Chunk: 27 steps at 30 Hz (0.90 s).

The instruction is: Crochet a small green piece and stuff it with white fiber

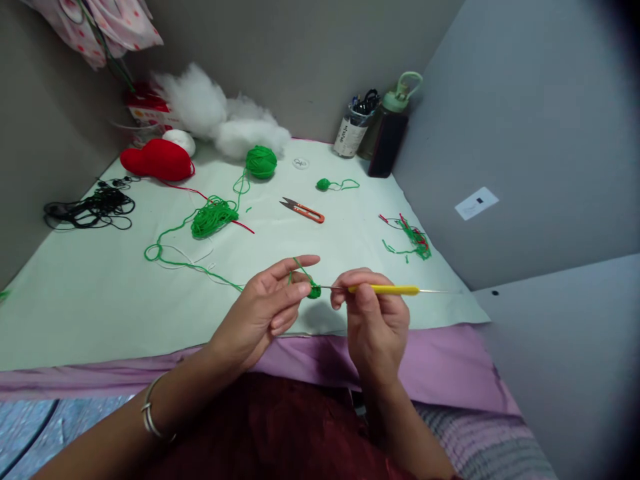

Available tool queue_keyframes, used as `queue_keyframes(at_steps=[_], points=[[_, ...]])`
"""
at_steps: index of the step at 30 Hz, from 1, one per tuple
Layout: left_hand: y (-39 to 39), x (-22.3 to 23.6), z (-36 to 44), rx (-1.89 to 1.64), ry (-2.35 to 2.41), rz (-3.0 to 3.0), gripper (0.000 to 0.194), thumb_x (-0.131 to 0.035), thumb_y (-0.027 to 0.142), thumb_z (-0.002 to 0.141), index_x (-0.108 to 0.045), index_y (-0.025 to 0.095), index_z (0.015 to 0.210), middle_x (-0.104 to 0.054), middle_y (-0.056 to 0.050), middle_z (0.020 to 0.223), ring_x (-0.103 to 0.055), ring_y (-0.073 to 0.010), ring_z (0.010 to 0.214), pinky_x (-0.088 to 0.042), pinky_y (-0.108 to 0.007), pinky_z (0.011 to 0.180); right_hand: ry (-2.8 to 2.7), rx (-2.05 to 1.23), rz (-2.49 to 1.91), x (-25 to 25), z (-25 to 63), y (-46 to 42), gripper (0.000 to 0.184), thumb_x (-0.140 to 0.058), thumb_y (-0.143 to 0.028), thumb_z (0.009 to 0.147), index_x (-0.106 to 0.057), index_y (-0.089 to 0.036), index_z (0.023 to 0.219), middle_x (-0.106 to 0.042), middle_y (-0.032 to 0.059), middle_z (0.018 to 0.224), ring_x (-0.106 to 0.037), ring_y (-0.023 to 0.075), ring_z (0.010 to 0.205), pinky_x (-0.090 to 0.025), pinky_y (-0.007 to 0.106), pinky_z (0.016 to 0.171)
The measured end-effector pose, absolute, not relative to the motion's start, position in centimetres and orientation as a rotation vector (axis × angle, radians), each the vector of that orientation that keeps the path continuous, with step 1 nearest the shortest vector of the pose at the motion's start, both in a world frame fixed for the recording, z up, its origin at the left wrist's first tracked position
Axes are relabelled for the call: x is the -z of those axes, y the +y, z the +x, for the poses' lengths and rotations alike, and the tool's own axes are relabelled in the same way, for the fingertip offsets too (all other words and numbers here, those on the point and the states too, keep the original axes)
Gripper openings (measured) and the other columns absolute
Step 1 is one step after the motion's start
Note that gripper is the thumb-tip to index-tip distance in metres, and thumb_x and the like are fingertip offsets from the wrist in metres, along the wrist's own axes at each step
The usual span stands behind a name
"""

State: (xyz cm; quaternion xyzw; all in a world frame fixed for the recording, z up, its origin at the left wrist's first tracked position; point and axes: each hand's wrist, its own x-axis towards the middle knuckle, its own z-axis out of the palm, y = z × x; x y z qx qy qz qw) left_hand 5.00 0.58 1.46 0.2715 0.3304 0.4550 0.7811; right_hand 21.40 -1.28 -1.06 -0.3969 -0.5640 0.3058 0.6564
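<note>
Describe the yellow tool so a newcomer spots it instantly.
Find the pale table, then the right hand above its near edge. It holds the tool; unlike the orange snips farther back, its yellow handle has slim metal at both ends.

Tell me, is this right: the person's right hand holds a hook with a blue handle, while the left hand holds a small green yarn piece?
Not quite: the head view shows that the hook handle in the right hand is yellow, not blue. The left hand does hold the small green yarn piece.
</note>
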Motion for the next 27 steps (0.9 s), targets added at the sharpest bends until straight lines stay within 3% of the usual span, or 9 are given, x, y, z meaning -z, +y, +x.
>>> queue_keyframes(at_steps=[2,6,10,12,15,18,23,27], points=[[0.3,-1.4,5.3,-0.99,0.734,0.631,0.039,-0.089,0.023,0.082,-0.078,0.019,0.12,-0.06,0.005,0.079,-0.032,0.0029,0.041,-0.021,-0.014,0.039,-1.317,-0.699,-0.904,1.0,21.1,-1.2,0.02,-0.057,-0.021,0.105,-0.076,-0.025,0.101,-0.073,0.0027,0.09,-0.067,0.0152,0.073,-0.058,0.031,0.065],[0.0,-0.9,5.9,-1.038,0.794,0.685,0.041,-0.09,0.024,0.08,-0.079,0.021,0.119,-0.064,0.003,0.083,-0.043,0.0007,0.043,-0.03,-0.015,0.04,-1.551,-0.355,-0.982,1.7,21.0,-1.6,0.024,-0.06,-0.014,0.102,-0.076,-0.027,0.113,-0.078,0.004,0.097,-0.074,0.0196,0.089,-0.062,0.036,0.075],[0.2,-0.7,5.9,-0.957,0.732,0.561,0.039,-0.086,0.026,0.085,-0.078,0.017,0.122,-0.051,0.008,0.06,-0.035,-0.0019,0.042,-0.029,-0.015,0.041,-1.765,-0.016,-0.989,2.5,21.5,-2.1,0.034,-0.068,-0.011,0.098,-0.075,-0.029,0.126,-0.078,0.0075,0.11,-0.075,0.0222,0.097,-0.064,0.036,0.077],[0.5,-0.7,5.7,-0.906,0.686,0.494,0.036,-0.084,0.023,0.085,-0.079,0.014,0.119,-0.041,0.01,0.055,-0.027,-0.0023,0.043,-0.026,-0.014,0.041,-1.674,-0.133,-0.977,2.4,21.7,-1.9,0.03,-0.065,-0.012,0.099,-0.076,-0.028,0.122,-0.077,0.0068,0.105,-0.074,0.0213,0.093,-0.063,0.036,0.076],[0.8,-0.9,5.3,-0.947,0.669,0.47,0.029,-0.084,0.018,0.082,-0.081,0.013,0.11,-0.04,0.009,0.06,-0.022,-0.0016,0.046,-0.023,-0.013,0.04,-1.349,-0.526,-0.957,1.8,21.8,-1.4,0.022,-0.058,-0.017,0.104,-0.077,-0.026,0.107,-0.073,0.0027,0.089,-0.069,0.016,0.075,-0.059,0.032,0.067],[0.7,-1.0,5.5,-0.973,0.678,0.548,0.025,-0.084,0.019,0.084,-0.081,0.017,0.108,-0.048,0.008,0.061,-0.03,-0.0014,0.044,-0.029,-0.014,0.041,-1.196,-0.788,-0.884,1.4,21.6,-1.0,0.019,-0.06,-0.024,0.104,-0.078,-0.025,0.099,-0.072,0.0017,0.087,-0.065,0.0132,0.069,-0.057,0.028,0.064],[0.2,-0.6,5.9,-0.981,0.706,0.646,0.026,-0.086,0.021,0.084,-0.081,0.021,0.11,-0.057,0.007,0.059,-0.049,-0.0046,0.045,-0.04,-0.016,0.046,-1.214,-0.846,-0.932,1.7,21.5,-1.0,0.016,-0.065,-0.025,0.102,-0.08,-0.026,0.102,-0.077,0.0015,0.092,-0.068,0.0133,0.075,-0.057,0.028,0.07],[0.2,-0.8,5.7,-0.979,0.706,0.65,0.027,-0.085,0.021,0.085,-0.081,0.021,0.111,-0.057,0.007,0.058,-0.052,-0.0052,0.046,-0.041,-0.017,0.048,-1.101,-0.996,-0.871,1.6,21.8,-0.9,0.017,-0.063,-0.031,0.103,-0.078,-0.023,0.099,-0.078,0.0027,0.09,-0.07,0.0136,0.072,-0.06,0.028,0.069]])
